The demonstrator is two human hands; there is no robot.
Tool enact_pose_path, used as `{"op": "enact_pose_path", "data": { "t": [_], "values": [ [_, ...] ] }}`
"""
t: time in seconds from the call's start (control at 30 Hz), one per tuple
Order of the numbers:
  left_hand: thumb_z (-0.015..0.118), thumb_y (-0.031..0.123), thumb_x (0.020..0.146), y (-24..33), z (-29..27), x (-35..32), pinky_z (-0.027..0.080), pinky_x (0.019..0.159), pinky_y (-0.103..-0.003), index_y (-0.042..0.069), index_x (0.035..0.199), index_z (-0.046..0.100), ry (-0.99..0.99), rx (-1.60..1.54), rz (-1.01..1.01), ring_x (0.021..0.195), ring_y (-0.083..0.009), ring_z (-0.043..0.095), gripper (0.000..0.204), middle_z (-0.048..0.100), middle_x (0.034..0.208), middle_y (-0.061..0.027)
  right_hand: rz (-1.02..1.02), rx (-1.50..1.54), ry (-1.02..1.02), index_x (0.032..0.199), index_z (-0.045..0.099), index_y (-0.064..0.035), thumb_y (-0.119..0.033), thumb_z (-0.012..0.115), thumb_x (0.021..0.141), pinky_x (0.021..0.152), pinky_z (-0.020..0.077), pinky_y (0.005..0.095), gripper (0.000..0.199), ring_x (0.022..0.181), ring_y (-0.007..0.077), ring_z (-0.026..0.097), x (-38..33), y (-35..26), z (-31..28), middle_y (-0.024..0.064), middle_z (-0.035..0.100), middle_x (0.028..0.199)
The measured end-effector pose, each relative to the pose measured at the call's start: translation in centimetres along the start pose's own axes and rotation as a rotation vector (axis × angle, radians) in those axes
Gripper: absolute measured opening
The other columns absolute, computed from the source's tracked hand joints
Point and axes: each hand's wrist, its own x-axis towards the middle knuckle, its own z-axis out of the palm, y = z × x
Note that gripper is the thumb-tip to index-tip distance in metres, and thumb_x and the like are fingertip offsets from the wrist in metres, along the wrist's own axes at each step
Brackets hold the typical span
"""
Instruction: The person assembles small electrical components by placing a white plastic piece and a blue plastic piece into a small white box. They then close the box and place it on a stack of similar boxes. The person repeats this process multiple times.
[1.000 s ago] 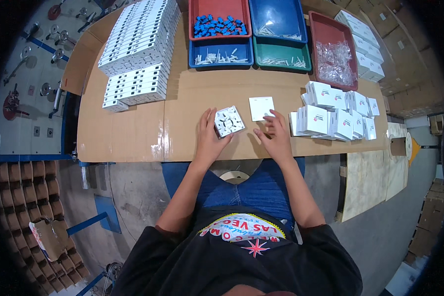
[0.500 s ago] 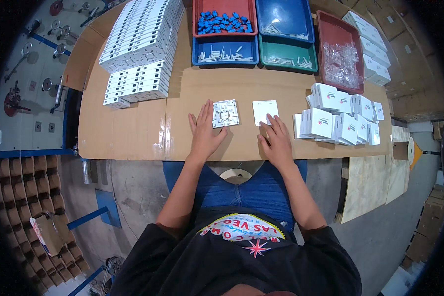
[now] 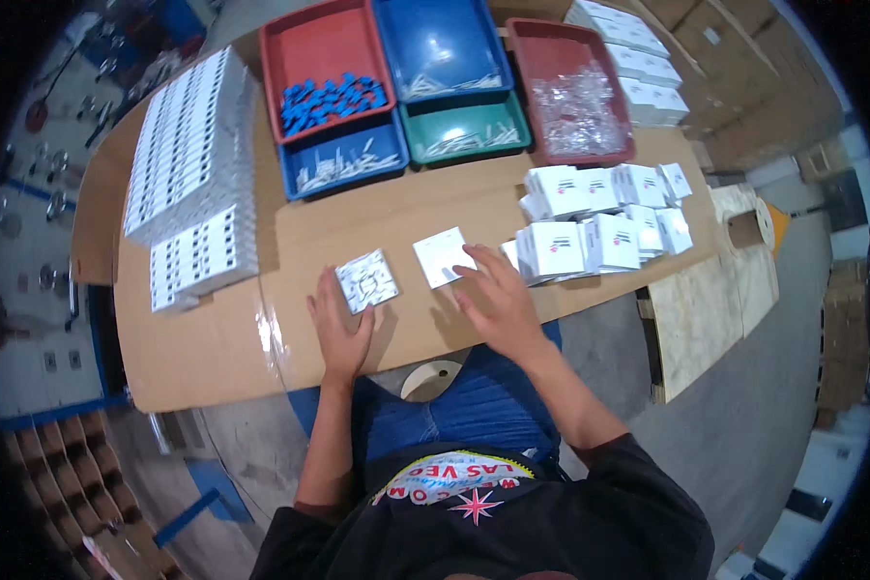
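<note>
A square white plastic tray (image 3: pixel 365 281) with moulded ridges lies face up on the cardboard-covered table in front of me. My left hand (image 3: pixel 340 327) rests beside it, fingers along its left edge and thumb near its lower corner, not closed round it. To the right lies a flat, plain white square plate (image 3: pixel 445 257). My right hand (image 3: pixel 503 304) is spread over the table with its fingertips at the plate's right edge; whether they press on it I cannot tell.
Tall stacks of white slotted units (image 3: pixel 188 155) stand at left. Behind are a red bin (image 3: pixel 324 43) of blue pieces, blue (image 3: pixel 435 39) and green (image 3: pixel 464 126) bins of white sticks, and a red bin (image 3: pixel 561 48) of clear bags. White packets (image 3: pixel 561 249) are piled at right.
The whole view has turned, so the table now slants across it. My right fingertips have shifted from the plate's lower part toward its right edge. My left hand stays beside the tray.
</note>
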Motion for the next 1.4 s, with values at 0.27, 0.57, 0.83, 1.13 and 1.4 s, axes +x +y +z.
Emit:
{"op": "enact_pose_path", "data": {
  "t": [0.27, 0.57, 0.83, 1.13, 1.4],
  "values": [
    [0.072, 0.016, 0.089, 0.8, -0.2, 0.1, 0.011, 0.128, -0.055, 0.002, 0.158, 0.033, 0.025, -0.019, -0.024, 0.150, -0.0374, 0.036, 0.080, 0.043, 0.159, -0.0187, 0.250, -0.350, 0.049, 0.112, 0.074, -0.0117, -0.016, 0.064, 0.094, 0.084, 0.0560, 0.0471, 0.021, 0.098, 0.0356, 0.073, 13.3, 14.6, -14.0, 0.0159, 0.076, 0.103],
    [0.074, 0.019, 0.086, 0.6, 0.4, 0.2, 0.013, 0.128, -0.057, 0.003, 0.156, 0.037, 0.055, 0.003, -0.032, 0.146, -0.0370, 0.042, 0.080, 0.048, 0.155, -0.0181, 0.509, -0.551, -0.099, 0.109, 0.075, -0.0129, -0.017, 0.065, 0.089, 0.094, 0.0545, 0.0495, 0.023, 0.109, 0.0384, 0.070, 21.2, 28.2, -14.3, 0.0176, 0.075, 0.114],
    [0.074, 0.019, 0.085, 0.7, 0.6, 0.2, 0.017, 0.127, -0.058, 0.002, 0.153, 0.039, 0.065, 0.032, -0.032, 0.144, -0.0390, 0.044, 0.079, 0.049, 0.152, -0.0192, 0.250, -0.501, 0.096, 0.103, 0.071, -0.0102, -0.014, 0.070, 0.084, 0.089, 0.0542, 0.0512, 0.020, 0.108, 0.0399, 0.066, 23.0, 30.6, -9.8, 0.0165, 0.063, 0.114],
    [0.074, 0.018, 0.084, 0.4, 0.8, 0.1, 0.018, 0.126, -0.059, 0.001, 0.153, 0.039, 0.060, 0.082, -0.016, 0.144, -0.0396, 0.044, 0.079, 0.050, 0.151, -0.0200, -0.023, -0.598, -0.012, 0.099, 0.074, -0.0101, -0.012, 0.073, 0.079, 0.087, 0.0551, 0.0502, 0.020, 0.106, 0.0374, 0.065, 24.3, 30.8, -6.9, 0.0147, 0.061, 0.113],
    [0.075, 0.019, 0.084, 0.4, 0.7, -0.1, 0.018, 0.126, -0.058, 0.001, 0.153, 0.040, 0.062, 0.078, -0.027, 0.145, -0.0377, 0.043, 0.080, 0.050, 0.151, -0.0195, -0.061, -0.620, 0.046, 0.097, 0.073, -0.0095, -0.015, 0.069, 0.083, 0.084, 0.0557, 0.0507, 0.015, 0.101, 0.0363, 0.067, 24.1, 30.8, -6.2, 0.0130, 0.065, 0.102]
  ]
}}
